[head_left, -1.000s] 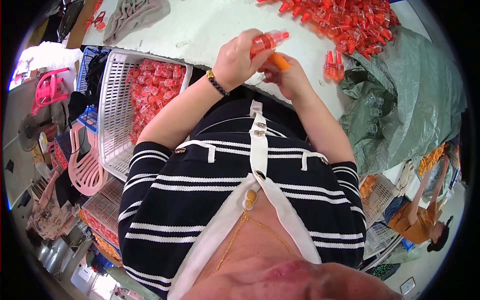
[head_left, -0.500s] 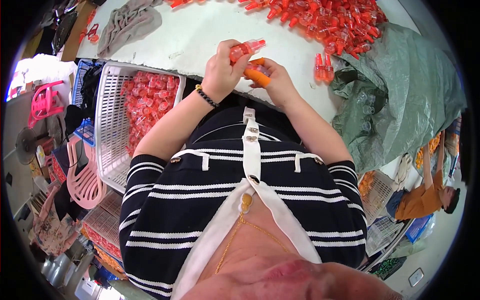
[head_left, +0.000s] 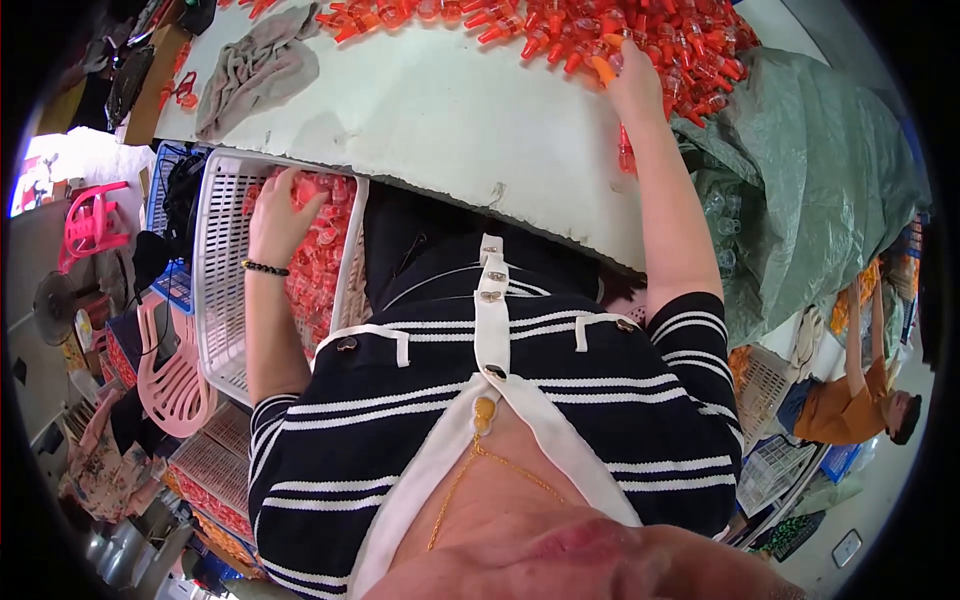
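My left hand (head_left: 283,217) is inside the white plastic basket (head_left: 222,262), just over a heap of small clear-and-red bottles (head_left: 318,255). Its thumb and forefinger are spread, and no bottle shows between them. On the table, my right hand (head_left: 630,82) reaches into the near edge of a big pile of red-capped bottles (head_left: 560,25). Orange covers sit on its thumb and a finger, whose tips are apart among the bottles; the other fingers are mostly hidden. Beside my right forearm a red bottle (head_left: 626,152) stands partly covered.
A grey cloth (head_left: 258,75) lies at the table's far left. To the right, a green plastic sack (head_left: 820,190) gapes, with clear pieces inside. A pink chair (head_left: 178,370) is left of the basket. Further right, a person in an orange top (head_left: 848,405) reaches over another work surface.
My hands have parted. The left went down left into the basket, and the bottle it held is out of its grasp. The right moved up and right to the pile.
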